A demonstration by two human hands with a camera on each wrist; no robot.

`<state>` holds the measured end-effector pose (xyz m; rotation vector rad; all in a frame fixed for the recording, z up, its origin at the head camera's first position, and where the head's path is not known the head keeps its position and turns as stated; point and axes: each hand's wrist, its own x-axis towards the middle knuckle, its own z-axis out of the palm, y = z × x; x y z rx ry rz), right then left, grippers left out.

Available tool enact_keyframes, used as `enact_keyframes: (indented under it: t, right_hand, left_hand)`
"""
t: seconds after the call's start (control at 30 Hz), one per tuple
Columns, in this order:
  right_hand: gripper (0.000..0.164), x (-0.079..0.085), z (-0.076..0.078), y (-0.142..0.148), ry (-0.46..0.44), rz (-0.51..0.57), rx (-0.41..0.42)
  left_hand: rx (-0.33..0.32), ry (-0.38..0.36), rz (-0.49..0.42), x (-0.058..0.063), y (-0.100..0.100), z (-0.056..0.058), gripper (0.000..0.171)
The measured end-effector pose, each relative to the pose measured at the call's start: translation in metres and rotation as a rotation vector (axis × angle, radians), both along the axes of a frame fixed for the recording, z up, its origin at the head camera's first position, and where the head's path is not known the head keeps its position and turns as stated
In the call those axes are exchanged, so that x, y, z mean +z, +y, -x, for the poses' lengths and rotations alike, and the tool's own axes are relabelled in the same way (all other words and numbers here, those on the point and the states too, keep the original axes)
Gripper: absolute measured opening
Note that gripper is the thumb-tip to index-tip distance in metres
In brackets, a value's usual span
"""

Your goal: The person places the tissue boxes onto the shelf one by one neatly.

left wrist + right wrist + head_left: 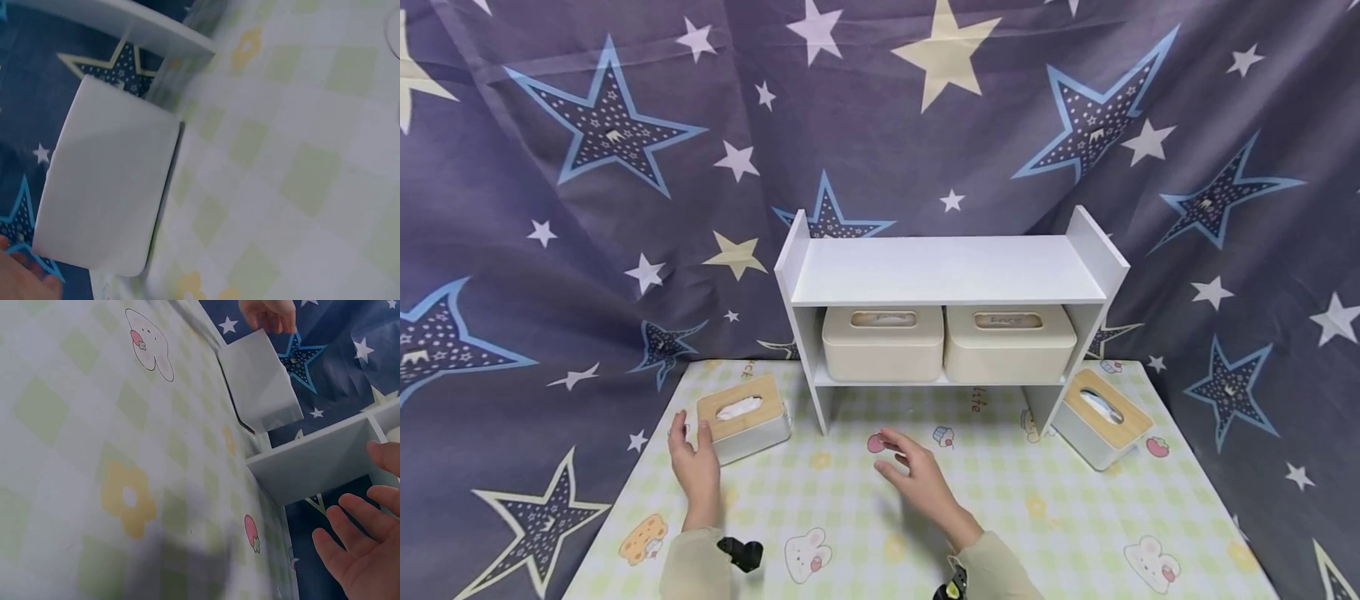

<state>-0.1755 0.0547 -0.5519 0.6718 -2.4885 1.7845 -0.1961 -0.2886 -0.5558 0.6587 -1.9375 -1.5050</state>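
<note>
At the table's left stands a tissue box [751, 442] with a light wood lid and pale sides, white tissue showing in its oval slot. My left hand [696, 468] is at the box's left end, fingers loosely extended; whether it touches the box I cannot tell. In the left wrist view, only part of that hand [28, 278] shows beside the pale box wall [109, 178]. My right hand [921, 479] hovers in front of the white shelf [947, 271], its fingers apart and holding nothing. A matching wood-lidded tissue box [1088, 433] stands right of the shelf.
Two cream boxes [883, 354] with oval slots sit side by side on the shelf's lower board. A green-and-white checked cloth [850, 517] with cartoon prints covers the table. A dark star-patterned curtain [865, 100] hangs behind and along the sides.
</note>
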Motion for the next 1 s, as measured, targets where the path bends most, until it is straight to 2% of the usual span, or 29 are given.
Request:
enact_keyframes:
  t: [0.17,0.27,0.4,0.6,0.73,1.0]
  right_hand:
    - [0.054,-0.003,0.007,-0.014,-0.003,-0.029,0.061]
    - [0.054,-0.005,0.01,-0.022,-0.018,-0.052,0.098]
    - [0.054,-0.008,0.014,-0.032,-0.04,-0.081,0.13]
    - [0.056,-0.009,0.017,-0.047,-0.072,-0.129,0.151]
    - [0.059,-0.012,0.017,-0.063,-0.093,-0.161,0.178]
    - [0.077,-0.012,0.029,-0.103,-0.047,-0.473,0.297]
  left_hand:
    - [-0.099,-0.223,-0.157,-0.01,-0.012,0.001,0.066]
    - [-0.164,-0.288,-0.199,-0.02,-0.016,0.0,0.071]
    - [-0.211,-0.291,-0.231,-0.024,-0.019,-0.001,0.071]
    - [-0.215,-0.276,-0.272,-0.022,-0.02,-0.002,0.068]
    - [-0.22,-0.259,-0.267,-0.024,-0.018,-0.007,0.064]
    - [-0.232,-0.208,-0.261,-0.028,-0.017,-0.015,0.061]
